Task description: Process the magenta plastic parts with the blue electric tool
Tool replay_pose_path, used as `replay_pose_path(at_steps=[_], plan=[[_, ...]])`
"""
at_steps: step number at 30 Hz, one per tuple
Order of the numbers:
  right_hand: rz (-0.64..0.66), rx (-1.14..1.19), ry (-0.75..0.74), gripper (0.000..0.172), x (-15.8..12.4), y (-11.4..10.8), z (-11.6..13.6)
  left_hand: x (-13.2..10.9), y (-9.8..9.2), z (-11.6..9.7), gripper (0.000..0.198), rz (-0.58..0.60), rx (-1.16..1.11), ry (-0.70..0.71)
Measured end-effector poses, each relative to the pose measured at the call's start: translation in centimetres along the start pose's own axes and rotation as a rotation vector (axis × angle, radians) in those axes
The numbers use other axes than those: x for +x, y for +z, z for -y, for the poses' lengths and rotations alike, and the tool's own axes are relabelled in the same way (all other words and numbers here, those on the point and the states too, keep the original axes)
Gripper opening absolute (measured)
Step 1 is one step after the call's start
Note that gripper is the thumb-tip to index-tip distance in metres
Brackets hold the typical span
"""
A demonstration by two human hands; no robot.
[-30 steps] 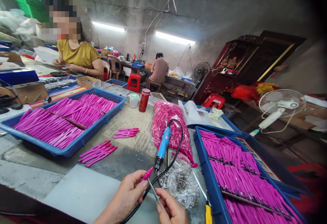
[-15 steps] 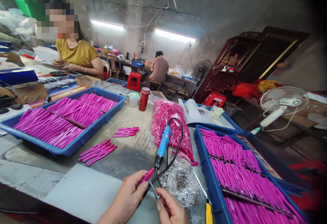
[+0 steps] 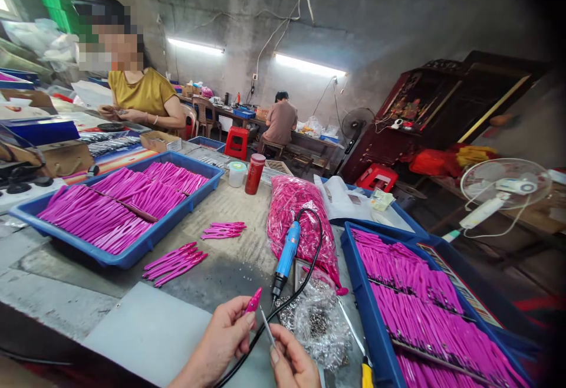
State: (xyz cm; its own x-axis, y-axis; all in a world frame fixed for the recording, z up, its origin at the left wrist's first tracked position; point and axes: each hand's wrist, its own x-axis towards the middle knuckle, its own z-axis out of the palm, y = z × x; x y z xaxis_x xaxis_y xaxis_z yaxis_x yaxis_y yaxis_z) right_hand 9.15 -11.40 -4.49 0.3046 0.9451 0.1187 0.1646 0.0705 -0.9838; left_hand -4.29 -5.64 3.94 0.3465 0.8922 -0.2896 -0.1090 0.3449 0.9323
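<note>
Left hand (image 3: 227, 330) pinches a magenta piece (image 3: 253, 302), right hand (image 3: 295, 357) a metal tool (image 3: 267, 328); left bunches (image 3: 175, 263) seem done, bagged pieces (image 3: 297, 208) remain!

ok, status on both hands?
Left hand: grip on pink piece. Right hand: grip on slim metal tool. Black cable crosses between them.

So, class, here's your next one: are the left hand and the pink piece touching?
Touching. The head view shows the left hand gripping the pink piece between thumb and fingers, its tip poking out beyond them.
</note>
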Motion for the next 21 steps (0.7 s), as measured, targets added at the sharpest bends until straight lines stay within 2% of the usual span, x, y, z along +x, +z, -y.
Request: replay_pose_path(at_steps=[4,7,10,16,21], plan=[[0.132,-0.091,-0.019,0.041,2.0,-0.4,1.5,0.2,-1.6,0.3,0.040,-0.092,0.064,0.017],[0.232,-0.276,-0.029,0.028,3.6,-0.5,3.2,0.2,-2.8,0.8,0.039,-0.129,0.076,0.037],[0.295,-0.476,-0.033,0.028,4.9,-0.1,4.8,0.0,-3.7,1.2,0.041,-0.158,0.070,0.040],[0.438,-0.836,-0.005,0.031,7.0,1.9,7.8,-0.2,-4.3,1.6,0.041,-0.189,0.063,0.021],[0.484,-0.994,-0.090,0.027,8.2,3.8,8.5,-0.3,-4.5,1.9,0.043,-0.183,0.075,0.023]])
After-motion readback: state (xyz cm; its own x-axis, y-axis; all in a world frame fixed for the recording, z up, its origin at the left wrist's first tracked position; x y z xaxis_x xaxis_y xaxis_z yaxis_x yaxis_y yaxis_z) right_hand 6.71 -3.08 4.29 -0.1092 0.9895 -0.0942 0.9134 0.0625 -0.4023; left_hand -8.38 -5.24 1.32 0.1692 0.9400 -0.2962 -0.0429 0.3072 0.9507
